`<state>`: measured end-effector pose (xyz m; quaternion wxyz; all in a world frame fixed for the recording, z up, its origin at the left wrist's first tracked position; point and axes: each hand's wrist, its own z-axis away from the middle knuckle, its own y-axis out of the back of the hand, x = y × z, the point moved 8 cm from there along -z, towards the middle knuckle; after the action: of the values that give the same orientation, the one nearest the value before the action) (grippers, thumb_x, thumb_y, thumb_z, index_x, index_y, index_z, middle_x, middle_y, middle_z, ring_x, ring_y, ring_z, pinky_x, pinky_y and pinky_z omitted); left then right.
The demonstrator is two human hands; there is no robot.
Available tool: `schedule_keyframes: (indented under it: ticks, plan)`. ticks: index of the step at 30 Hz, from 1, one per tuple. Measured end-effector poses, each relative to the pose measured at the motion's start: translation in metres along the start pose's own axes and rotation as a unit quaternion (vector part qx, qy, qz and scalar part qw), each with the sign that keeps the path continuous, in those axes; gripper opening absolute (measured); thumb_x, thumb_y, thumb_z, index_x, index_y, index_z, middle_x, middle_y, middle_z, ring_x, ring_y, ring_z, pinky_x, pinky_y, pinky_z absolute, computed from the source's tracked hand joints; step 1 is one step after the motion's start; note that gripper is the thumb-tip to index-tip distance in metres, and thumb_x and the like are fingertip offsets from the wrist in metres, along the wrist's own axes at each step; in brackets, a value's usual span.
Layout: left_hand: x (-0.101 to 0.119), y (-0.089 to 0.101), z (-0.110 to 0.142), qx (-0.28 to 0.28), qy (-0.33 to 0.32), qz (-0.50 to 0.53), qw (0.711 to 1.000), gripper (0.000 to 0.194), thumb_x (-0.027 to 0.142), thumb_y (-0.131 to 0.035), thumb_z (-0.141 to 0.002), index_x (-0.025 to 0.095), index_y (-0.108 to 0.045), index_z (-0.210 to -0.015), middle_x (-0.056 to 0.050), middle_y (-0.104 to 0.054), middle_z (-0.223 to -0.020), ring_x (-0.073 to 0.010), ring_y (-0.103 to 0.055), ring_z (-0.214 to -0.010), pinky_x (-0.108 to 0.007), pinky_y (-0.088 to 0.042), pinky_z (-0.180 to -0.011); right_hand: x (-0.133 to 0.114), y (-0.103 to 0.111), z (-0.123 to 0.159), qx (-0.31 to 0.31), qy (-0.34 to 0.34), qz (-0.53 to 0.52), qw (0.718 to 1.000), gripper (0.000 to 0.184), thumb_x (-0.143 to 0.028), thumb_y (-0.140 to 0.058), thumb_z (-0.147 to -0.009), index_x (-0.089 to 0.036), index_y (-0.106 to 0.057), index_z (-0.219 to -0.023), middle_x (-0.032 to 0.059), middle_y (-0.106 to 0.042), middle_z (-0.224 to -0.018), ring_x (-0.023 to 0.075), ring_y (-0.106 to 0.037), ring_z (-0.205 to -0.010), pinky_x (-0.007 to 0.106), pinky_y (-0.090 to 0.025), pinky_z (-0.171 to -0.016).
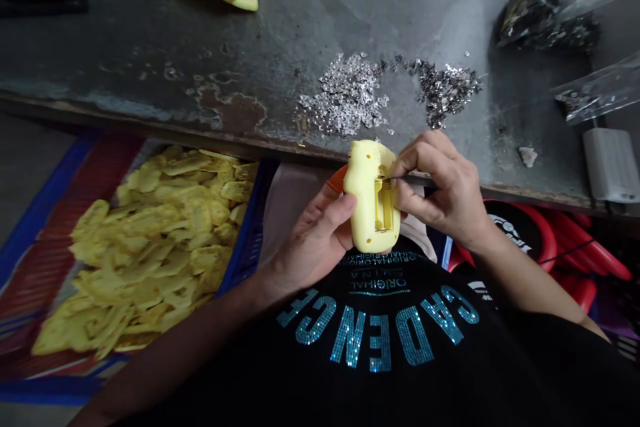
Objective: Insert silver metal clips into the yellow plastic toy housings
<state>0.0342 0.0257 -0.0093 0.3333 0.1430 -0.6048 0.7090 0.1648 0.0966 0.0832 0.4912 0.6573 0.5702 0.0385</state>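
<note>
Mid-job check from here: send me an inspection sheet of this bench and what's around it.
surface: worn, stained grey bench, rust-marked along its front edge
job's things: yellow plastic housing with a slotted compartment; thin pointed tool at that compartment
clutter: loose silver metal bits; clear bag of dark pieces
hands: left hand holds the housing; right hand holds the tool
cables: one thin dark line, possibly a cord
surroundings: blue crate of yellow parts; red plastic items

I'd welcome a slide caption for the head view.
Left hand holds a yellow plastic casing, right hand a thin tool against it.
</note>
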Motion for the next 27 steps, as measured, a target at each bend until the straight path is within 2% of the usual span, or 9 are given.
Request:
schedule_keyframes:
  ticks: [6, 10, 13, 17, 19, 22, 24, 27]
  plan:
    - [-0.003, 0.005, 0.002, 0.046, 0.009, -0.009, 0.999, 0.055, 0.042, -0.088, -0.095, 0.041, -0.070, -0.147, 0.000, -0.081, -0.126, -0.0278, -0.079, -0.105, -0.036, -0.070, -0.076, -0.001, -0.004, 0.005, -0.014, -0.011, 0.052, 0.998, 0.004, -0.022, -0.064, -0.101, -0.025, -0.066, -0.099, 0.0027, -0.069, -0.093, 0.0208, -0.066, -0.089, 0.038, -0.054, -0.079]
    - [-0.001, 0.004, 0.002, 0.038, -0.002, 0.000, 0.999, 0.052, 0.045, -0.087, -0.095, 0.037, -0.072, -0.143, -0.004, -0.081, -0.130, -0.0294, -0.079, -0.110, -0.037, -0.070, -0.080, -0.002, 0.000, 0.006, -0.006, -0.010, 0.019, 1.000, 0.004, -0.024, -0.066, -0.105, -0.024, -0.069, -0.103, 0.0029, -0.071, -0.097, 0.0193, -0.070, -0.090, 0.037, -0.056, -0.081]
    - [-0.002, 0.002, 0.002, 0.024, 0.009, 0.000, 1.000, 0.054, 0.048, -0.085, -0.097, 0.036, -0.069, -0.147, -0.005, -0.081, -0.124, -0.0293, -0.080, -0.102, -0.035, -0.069, -0.071, -0.004, 0.006, 0.008, 0.015, 0.002, 0.004, 1.000, 0.005, -0.021, -0.068, -0.104, -0.024, -0.071, -0.104, 0.0027, -0.073, -0.098, 0.0191, -0.072, -0.092, 0.037, -0.058, -0.082]
    - [-0.003, 0.001, 0.002, 0.010, 0.024, -0.013, 1.000, 0.062, 0.054, -0.084, -0.096, 0.036, -0.065, -0.152, -0.007, -0.081, -0.128, -0.0343, -0.081, -0.108, -0.034, -0.068, -0.065, -0.006, 0.013, 0.009, 0.033, 0.024, 0.009, 0.999, 0.008, -0.019, -0.070, -0.103, -0.024, -0.074, -0.108, 0.0037, -0.076, -0.103, 0.0202, -0.075, -0.098, 0.039, -0.059, -0.086]
    - [-0.001, 0.003, 0.003, 0.024, 0.010, -0.030, 0.999, 0.061, 0.052, -0.087, -0.094, 0.034, -0.067, -0.149, -0.007, -0.082, -0.127, -0.0340, -0.082, -0.107, -0.034, -0.068, -0.067, -0.004, 0.014, 0.006, 0.014, 0.020, 0.001, 1.000, 0.010, -0.023, -0.072, -0.104, -0.023, -0.075, -0.114, 0.0056, -0.077, -0.109, 0.0214, -0.075, -0.104, 0.040, -0.061, -0.091]
    - [0.006, 0.006, 0.005, 0.042, -0.028, -0.068, 0.996, 0.056, 0.046, -0.091, -0.091, 0.031, -0.072, -0.141, -0.006, -0.084, -0.122, -0.0318, -0.082, -0.109, -0.035, -0.068, -0.077, 0.001, 0.010, -0.002, -0.064, -0.002, -0.021, 0.998, 0.029, -0.034, -0.073, -0.105, -0.022, -0.071, -0.132, 0.0086, -0.077, -0.125, 0.0227, -0.074, -0.112, 0.040, -0.064, -0.094]
    - [0.008, 0.003, 0.007, 0.032, -0.043, -0.089, 0.995, 0.056, 0.043, -0.092, -0.091, 0.030, -0.072, -0.142, -0.007, -0.084, -0.125, -0.0325, -0.081, -0.116, -0.038, -0.068, -0.087, 0.003, 0.007, -0.006, -0.105, -0.018, -0.022, 0.994, 0.042, -0.039, -0.074, -0.105, -0.022, -0.066, -0.142, 0.0092, -0.075, -0.133, 0.0229, -0.073, -0.112, 0.040, -0.065, -0.092]
    - [0.010, -0.003, 0.008, -0.001, -0.054, -0.101, 0.993, 0.059, 0.037, -0.089, -0.095, 0.032, -0.067, -0.150, -0.008, -0.083, -0.133, -0.0332, -0.079, -0.124, -0.041, -0.065, -0.099, 0.003, 0.005, -0.011, -0.116, -0.025, -0.023, 0.993, 0.049, -0.039, -0.076, -0.103, -0.022, -0.062, -0.147, 0.0094, -0.074, -0.133, 0.0237, -0.072, -0.111, 0.041, -0.066, -0.092]
